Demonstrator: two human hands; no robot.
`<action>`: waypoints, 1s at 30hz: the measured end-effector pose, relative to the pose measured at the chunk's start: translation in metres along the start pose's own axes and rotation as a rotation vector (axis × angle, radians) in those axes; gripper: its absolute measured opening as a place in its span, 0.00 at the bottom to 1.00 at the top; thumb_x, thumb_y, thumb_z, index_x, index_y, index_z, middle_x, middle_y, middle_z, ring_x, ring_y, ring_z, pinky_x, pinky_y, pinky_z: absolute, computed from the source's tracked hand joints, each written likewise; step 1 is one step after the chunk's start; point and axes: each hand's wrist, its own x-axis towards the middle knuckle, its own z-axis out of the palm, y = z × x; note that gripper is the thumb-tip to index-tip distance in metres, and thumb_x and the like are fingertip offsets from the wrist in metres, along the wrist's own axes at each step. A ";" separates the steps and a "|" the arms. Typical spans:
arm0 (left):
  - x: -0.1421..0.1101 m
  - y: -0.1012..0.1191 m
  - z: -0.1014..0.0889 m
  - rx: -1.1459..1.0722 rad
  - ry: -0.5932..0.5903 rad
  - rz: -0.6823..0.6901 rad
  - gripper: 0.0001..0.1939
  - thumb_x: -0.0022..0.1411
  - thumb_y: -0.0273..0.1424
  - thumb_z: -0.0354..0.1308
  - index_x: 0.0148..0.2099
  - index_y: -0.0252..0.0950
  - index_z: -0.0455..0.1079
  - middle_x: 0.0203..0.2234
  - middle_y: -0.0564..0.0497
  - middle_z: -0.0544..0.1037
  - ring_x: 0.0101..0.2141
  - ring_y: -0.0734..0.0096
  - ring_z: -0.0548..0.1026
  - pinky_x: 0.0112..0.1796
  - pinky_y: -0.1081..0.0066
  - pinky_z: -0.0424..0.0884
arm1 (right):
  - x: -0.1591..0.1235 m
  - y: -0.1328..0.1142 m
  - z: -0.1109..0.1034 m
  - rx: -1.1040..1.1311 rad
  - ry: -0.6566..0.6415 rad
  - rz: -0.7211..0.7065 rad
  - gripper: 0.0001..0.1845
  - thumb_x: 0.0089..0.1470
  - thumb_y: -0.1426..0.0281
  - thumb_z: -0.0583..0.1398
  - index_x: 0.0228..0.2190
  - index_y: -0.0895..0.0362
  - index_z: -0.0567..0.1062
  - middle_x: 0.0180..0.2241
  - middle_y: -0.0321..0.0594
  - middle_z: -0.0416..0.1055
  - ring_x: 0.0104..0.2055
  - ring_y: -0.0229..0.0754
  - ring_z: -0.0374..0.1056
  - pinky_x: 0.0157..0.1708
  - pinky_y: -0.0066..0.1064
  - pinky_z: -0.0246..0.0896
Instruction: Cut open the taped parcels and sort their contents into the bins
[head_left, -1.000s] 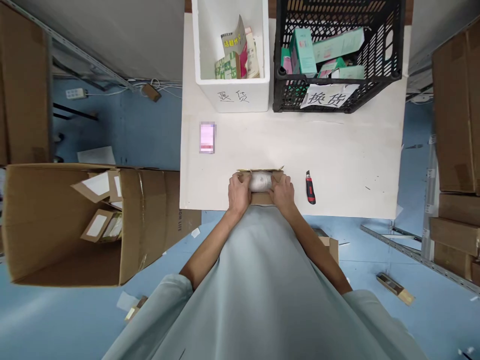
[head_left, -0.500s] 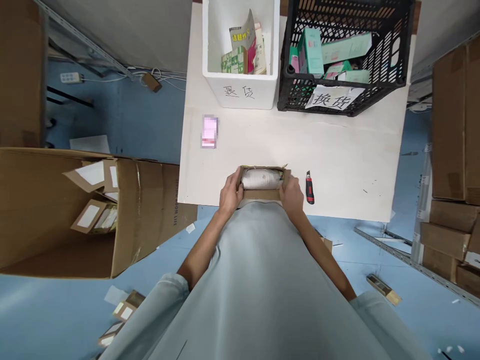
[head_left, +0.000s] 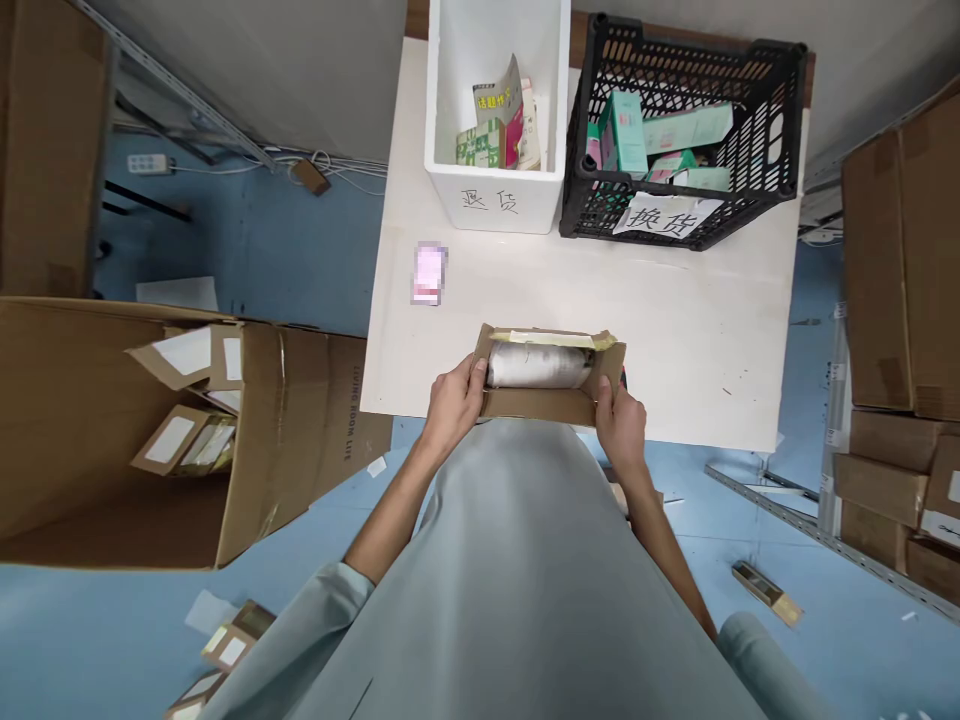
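A small brown cardboard box (head_left: 547,403) lies open at the near edge of the white table (head_left: 675,330). Inside it rests a white wrapped roll-shaped item (head_left: 538,366). My left hand (head_left: 452,402) grips the box's left end, fingers curled over the edge. My right hand (head_left: 621,418) grips the box's right end, thumb on the flap. The box's far flap (head_left: 551,338) with pale tape stands folded back.
A white bin (head_left: 495,195) and a black crate (head_left: 686,150), both with packaged goods and paper labels, stand at the table's far edge. A pink blurred item (head_left: 429,274) lies on the table's left. A large open carton (head_left: 150,430) sits on the floor left; stacked cartons (head_left: 900,280) right.
The box's flaps have been spread wider, showing more of the wrapped item. My right hand moved rightward to the box's end, and the box now hides the red utility knife.
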 end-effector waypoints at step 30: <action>0.043 -0.064 0.060 -0.030 -0.142 -0.128 0.18 0.79 0.41 0.49 0.34 0.42 0.64 0.31 0.45 0.80 0.36 0.53 0.77 0.39 0.63 0.66 | 0.021 -0.003 0.053 -0.232 -0.092 -0.369 0.23 0.76 0.76 0.48 0.47 0.58 0.83 0.51 0.56 0.82 0.54 0.54 0.75 0.57 0.44 0.72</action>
